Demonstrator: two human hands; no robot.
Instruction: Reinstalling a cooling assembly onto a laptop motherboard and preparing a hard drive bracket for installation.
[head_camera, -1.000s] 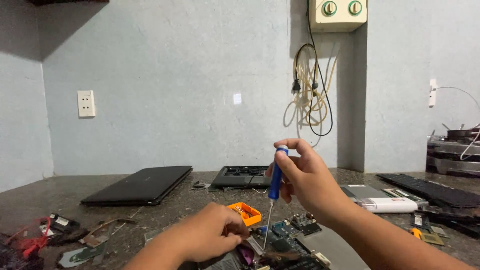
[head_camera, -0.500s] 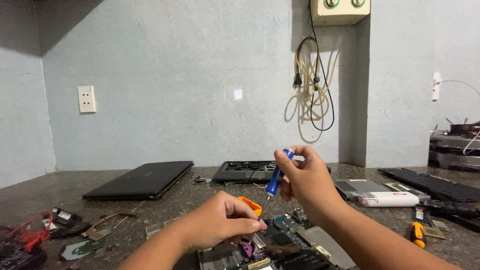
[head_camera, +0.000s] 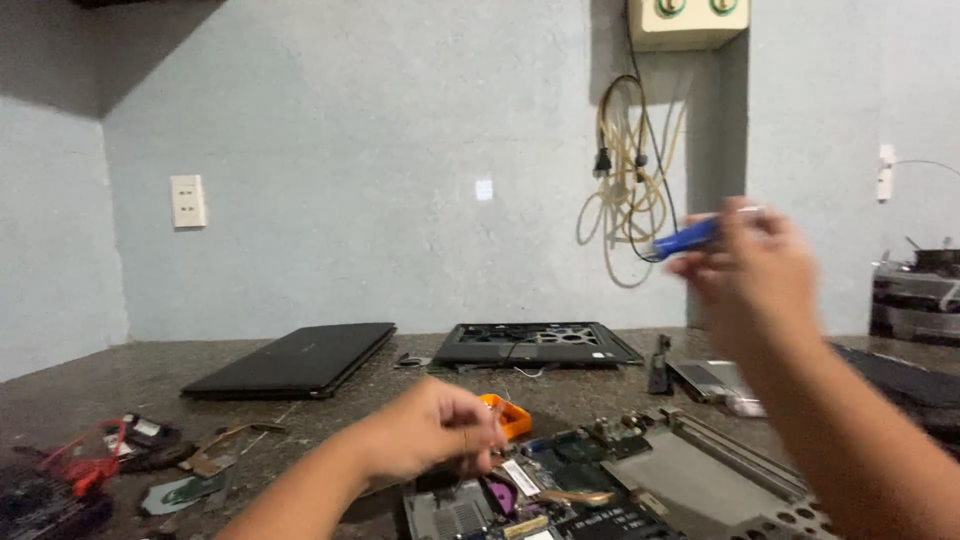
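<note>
My right hand (head_camera: 755, 275) is raised well above the bench and blurred, gripping a blue-handled screwdriver (head_camera: 685, 240) that points left. My left hand (head_camera: 435, 430) hovers low with fingers curled and pinched together over an opened laptop chassis (head_camera: 620, 490) showing circuit boards; whether it holds something small I cannot tell. A small orange tray (head_camera: 508, 415) sits just right of the left hand.
A closed black laptop (head_camera: 295, 360) and a stripped keyboard frame (head_camera: 535, 343) lie at the back of the stone bench. Loose parts and red wires (head_camera: 90, 465) sit at the left. More laptop parts (head_camera: 900, 370) lie right. Cables (head_camera: 630, 190) hang on the wall.
My right hand has lifted the screwdriver up and to the right, away from the chassis. My left hand stays low over the boards.
</note>
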